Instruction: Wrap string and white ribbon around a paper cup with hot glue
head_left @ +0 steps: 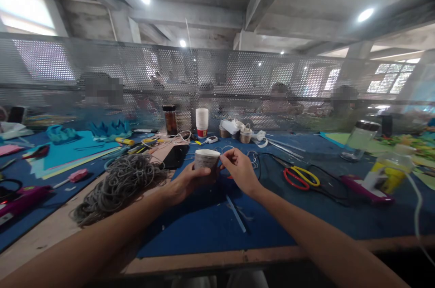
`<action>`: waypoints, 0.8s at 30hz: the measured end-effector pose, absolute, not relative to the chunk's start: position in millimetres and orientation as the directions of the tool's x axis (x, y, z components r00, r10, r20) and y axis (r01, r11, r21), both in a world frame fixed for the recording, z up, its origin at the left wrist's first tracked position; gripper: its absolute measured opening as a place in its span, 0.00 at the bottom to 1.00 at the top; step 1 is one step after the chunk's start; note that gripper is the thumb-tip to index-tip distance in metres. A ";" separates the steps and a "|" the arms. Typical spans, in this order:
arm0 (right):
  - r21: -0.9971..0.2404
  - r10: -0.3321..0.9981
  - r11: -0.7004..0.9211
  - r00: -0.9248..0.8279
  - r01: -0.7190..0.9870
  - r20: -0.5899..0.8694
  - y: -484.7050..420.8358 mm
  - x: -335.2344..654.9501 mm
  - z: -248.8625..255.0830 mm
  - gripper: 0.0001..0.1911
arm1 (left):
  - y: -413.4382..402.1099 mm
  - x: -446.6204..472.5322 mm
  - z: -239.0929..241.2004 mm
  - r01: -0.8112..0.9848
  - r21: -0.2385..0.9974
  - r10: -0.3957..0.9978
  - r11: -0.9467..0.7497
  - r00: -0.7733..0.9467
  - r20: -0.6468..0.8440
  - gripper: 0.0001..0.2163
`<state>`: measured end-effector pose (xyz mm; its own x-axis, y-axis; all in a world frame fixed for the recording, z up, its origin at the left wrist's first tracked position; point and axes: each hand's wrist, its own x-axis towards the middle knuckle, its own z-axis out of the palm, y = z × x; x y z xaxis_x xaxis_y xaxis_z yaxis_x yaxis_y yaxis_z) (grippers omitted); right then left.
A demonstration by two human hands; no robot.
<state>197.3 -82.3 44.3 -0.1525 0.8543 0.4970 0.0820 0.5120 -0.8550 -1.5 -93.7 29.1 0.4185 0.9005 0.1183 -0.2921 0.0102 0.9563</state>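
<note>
A paper cup [206,160] with a white inner rim and grey cord wound round its outside is in my left hand [190,179], the thumb across its front. Close by the cup's right side, my right hand [238,168] has thumb and forefinger pinched together. What lies between those fingertips is too small to make out. To the left of the cup sits a big tangled heap of grey cord [118,183]. A translucent glue stick [236,215] lies on the blue mat [190,240] below my hands.
Scissors [301,177] with red and yellow handles and a purple glue gun [367,188] lie to the right. Behind the cup stand stacked paper cups [201,122], a dark jar [169,120] and wrapped cups [245,135]. A perforated metal screen [220,70] closes the back.
</note>
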 end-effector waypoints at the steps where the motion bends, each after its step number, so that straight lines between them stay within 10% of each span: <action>1: -0.856 0.854 0.511 -0.153 0.074 0.497 -81.8 197.3 43.9 0.10 | -93.6 -1.6 29.4 -0.296 0.955 0.897 0.011 0.426 0.121 0.21; 24: -0.853 0.848 0.518 -0.164 0.056 0.504 -82.1 197.9 44.9 0.10 | -94.5 -6.1 31.0 -0.331 0.940 0.869 0.082 0.485 0.095 0.21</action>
<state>197.9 -82.1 44.9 -0.1641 0.8477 0.5044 0.0555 0.5184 -0.8533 -6.1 -94.5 31.0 0.4854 0.8691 0.0953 -0.3308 0.0816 0.9402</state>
